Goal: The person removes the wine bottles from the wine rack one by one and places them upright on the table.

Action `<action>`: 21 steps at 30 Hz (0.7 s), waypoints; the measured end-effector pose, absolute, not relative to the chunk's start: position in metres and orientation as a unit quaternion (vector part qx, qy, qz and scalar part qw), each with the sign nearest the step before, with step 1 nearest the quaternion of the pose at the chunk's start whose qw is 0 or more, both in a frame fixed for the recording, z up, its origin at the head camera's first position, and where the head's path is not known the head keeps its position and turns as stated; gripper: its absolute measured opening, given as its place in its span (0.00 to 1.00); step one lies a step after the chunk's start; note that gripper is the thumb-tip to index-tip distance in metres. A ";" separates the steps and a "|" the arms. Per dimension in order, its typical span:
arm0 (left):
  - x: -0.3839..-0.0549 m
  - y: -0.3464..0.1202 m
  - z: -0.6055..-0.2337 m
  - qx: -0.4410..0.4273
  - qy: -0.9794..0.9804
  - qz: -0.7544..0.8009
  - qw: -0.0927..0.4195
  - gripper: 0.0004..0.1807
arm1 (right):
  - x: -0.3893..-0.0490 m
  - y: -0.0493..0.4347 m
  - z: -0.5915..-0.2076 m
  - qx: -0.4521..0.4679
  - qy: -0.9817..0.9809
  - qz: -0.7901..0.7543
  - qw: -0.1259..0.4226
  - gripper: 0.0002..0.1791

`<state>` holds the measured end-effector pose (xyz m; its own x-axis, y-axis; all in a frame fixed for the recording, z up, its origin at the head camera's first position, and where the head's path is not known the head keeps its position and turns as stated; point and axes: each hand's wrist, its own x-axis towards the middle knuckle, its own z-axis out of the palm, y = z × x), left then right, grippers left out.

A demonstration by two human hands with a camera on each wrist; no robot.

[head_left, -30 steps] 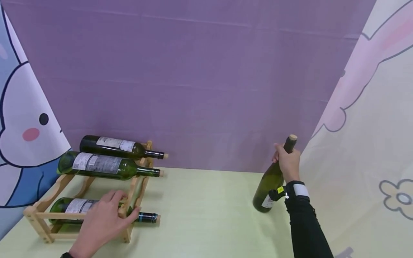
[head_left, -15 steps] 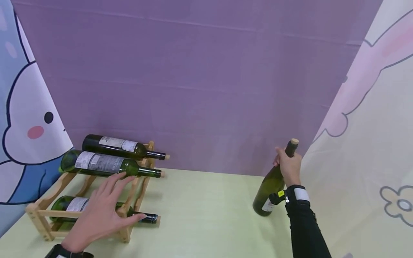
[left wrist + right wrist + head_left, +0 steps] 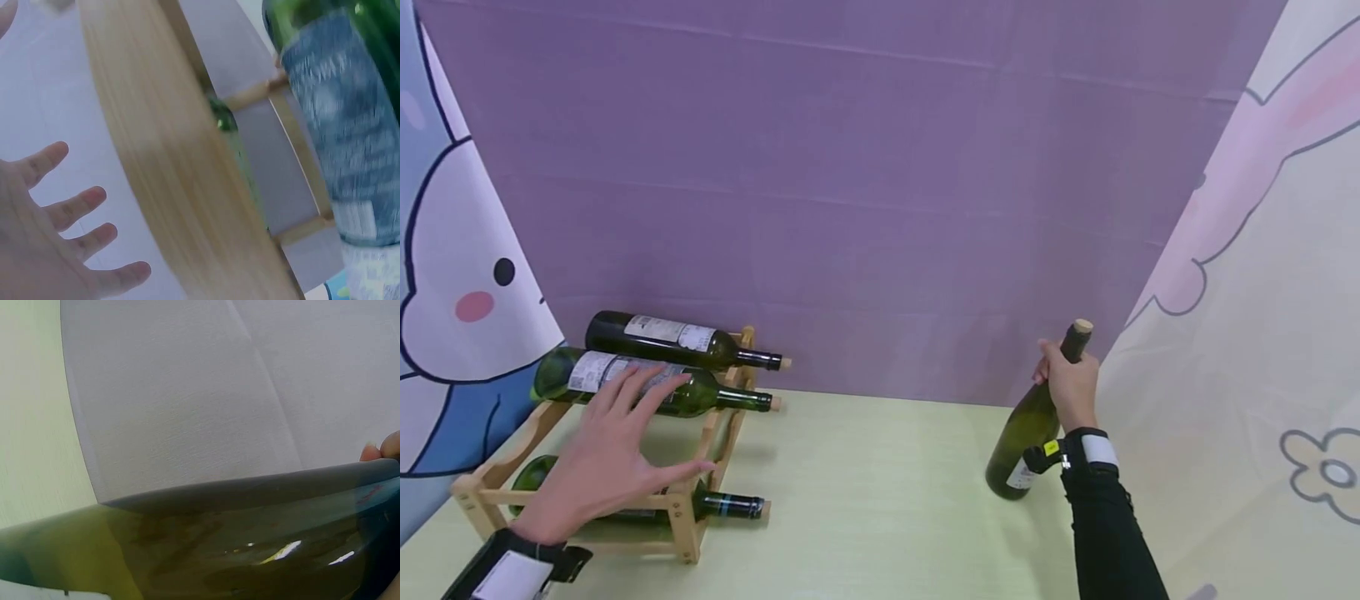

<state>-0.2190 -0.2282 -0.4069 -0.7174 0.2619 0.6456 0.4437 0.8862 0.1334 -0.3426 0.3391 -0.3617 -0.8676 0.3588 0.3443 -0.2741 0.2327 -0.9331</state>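
Observation:
My right hand (image 3: pixel 1072 387) grips a corked green wine bottle (image 3: pixel 1026 437) by its neck at the right of the table; the bottle leans, its base low by the tabletop. My left hand (image 3: pixel 602 458), fingers spread and holding nothing, hovers over the front of a wooden wine rack (image 3: pixel 685 525). Its fingertips overlap a labelled green bottle (image 3: pixel 700 392) lying on the upper tier. Behind that lies a darker bottle (image 3: pixel 655 337). A third bottle (image 3: pixel 730 505) lies in the lower tier, partly hidden by the left hand. In the left wrist view the fingers (image 3: pixel 84 203) are apart from the rack.
The pale green table (image 3: pixel 857 483) runs back to a purple backdrop (image 3: pixel 880 208). Cartoon-printed panels (image 3: pixel 475 275) flank it on the left, with a printed sheet (image 3: pixel 1270 350) on the right. Bottle necks jut past the rack's right side.
My left hand has lifted away from the lower bottle and moved up toward the upper tier, its fingers spreading. The right hand still holds its bottle in nearly the same place.

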 end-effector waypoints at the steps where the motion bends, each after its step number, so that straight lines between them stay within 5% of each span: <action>1: -0.221 -0.231 -0.406 -0.195 -0.915 -0.139 0.325 0.60 | -0.342 0.339 -0.362 -0.030 -0.743 0.618 0.254 0.22; 21: -0.239 -0.259 -0.404 -0.166 -0.939 -0.118 0.277 0.61 | -0.342 0.336 -0.361 -0.026 -0.747 0.617 0.247 0.21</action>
<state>-0.2389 -0.2592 -0.4038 -0.7912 0.2466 0.5597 0.3774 0.9170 0.1295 -0.3418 0.3357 -0.3612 -0.8770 0.3434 0.3361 -0.2647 0.2384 -0.9344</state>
